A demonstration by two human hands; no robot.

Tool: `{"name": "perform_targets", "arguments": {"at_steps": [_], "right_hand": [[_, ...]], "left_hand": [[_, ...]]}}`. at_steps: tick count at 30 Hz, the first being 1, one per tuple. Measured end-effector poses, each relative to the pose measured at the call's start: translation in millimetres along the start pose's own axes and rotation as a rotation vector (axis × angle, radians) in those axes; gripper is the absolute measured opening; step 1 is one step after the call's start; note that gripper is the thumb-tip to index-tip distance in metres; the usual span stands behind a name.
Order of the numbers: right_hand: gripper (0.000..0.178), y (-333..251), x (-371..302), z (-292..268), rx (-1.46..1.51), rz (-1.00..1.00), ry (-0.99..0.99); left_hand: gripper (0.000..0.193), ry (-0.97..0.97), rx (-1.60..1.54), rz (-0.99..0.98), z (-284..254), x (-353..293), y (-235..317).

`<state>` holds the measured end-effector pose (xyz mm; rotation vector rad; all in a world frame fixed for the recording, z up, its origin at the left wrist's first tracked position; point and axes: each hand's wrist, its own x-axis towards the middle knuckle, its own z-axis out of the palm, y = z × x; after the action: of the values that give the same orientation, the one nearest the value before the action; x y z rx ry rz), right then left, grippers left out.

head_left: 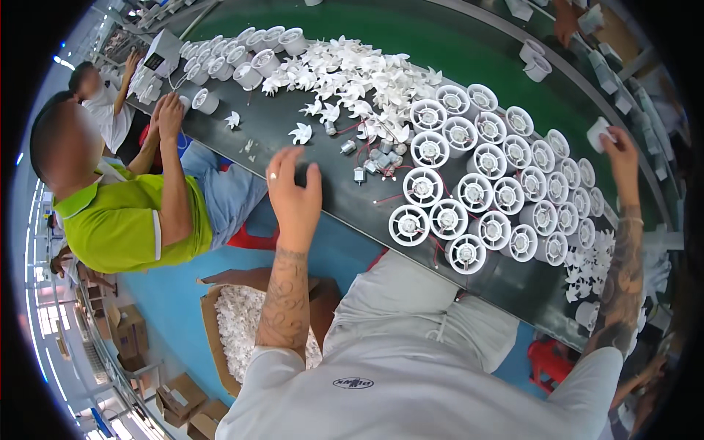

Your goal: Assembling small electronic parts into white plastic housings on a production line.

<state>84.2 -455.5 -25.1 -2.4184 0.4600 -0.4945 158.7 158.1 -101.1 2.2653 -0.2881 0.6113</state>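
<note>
My left hand (295, 194) hovers at the near edge of the dark table, its fingers apart and nothing in them. Close to its fingertips lies a loose white fan blade (300, 133). Small silver motors (359, 175) with red wires lie in a group to its right. At the far right, my right hand (622, 150) grips a white round fan housing (599, 135) over the edge of the green belt. Between my hands stand many white fan housings (473, 193), open ends up, with a round hub and spokes visible inside. Beyond the motors is a heap of white fan blades (359, 73).
A co-worker in a green shirt (132, 224) sits at my left, hands raised over the table. More white housings (242, 55) stand at the far left. A cardboard box (220, 345) full of white pieces is on the floor. The green conveyor belt (411, 29) runs behind the table.
</note>
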Motion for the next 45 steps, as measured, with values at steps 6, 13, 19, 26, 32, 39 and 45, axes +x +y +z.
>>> {"name": "perform_targets", "arguments": {"at_steps": [6, 13, 19, 26, 32, 39, 45], "right_hand": [[0.039, -106, -185, -38, 0.045, -0.091, 0.194], [0.041, -123, -337, 54, -0.226, -0.196, 0.242], [0.041, -108, -356, 74, -0.066, -0.002, 0.355], [0.038, -111, -350, 70, -0.119, -0.039, 0.397], [0.036, -105, -350, 65, -0.077, 0.007, 0.282], [0.035, -105, -352, 63, -0.22, -0.112, 0.392], [0.027, -112, -348, 58, -0.092, -0.013, 0.337]], "left_hand": [[0.032, -0.124, 0.328, 0.254, 17, 48, -19], [0.032, -0.097, 0.21, 0.056, -2, 41, -68], [0.034, -0.216, 0.172, -0.015, 6, 41, -47], [0.031, -0.057, 0.118, 0.07, 11, 39, -45], [0.026, 0.039, -0.534, -0.237, -5, 2, 7], [0.018, -0.163, -0.813, -0.205, -32, -30, 87], [0.015, -0.428, -0.908, -0.214, -23, -78, 151]]}}
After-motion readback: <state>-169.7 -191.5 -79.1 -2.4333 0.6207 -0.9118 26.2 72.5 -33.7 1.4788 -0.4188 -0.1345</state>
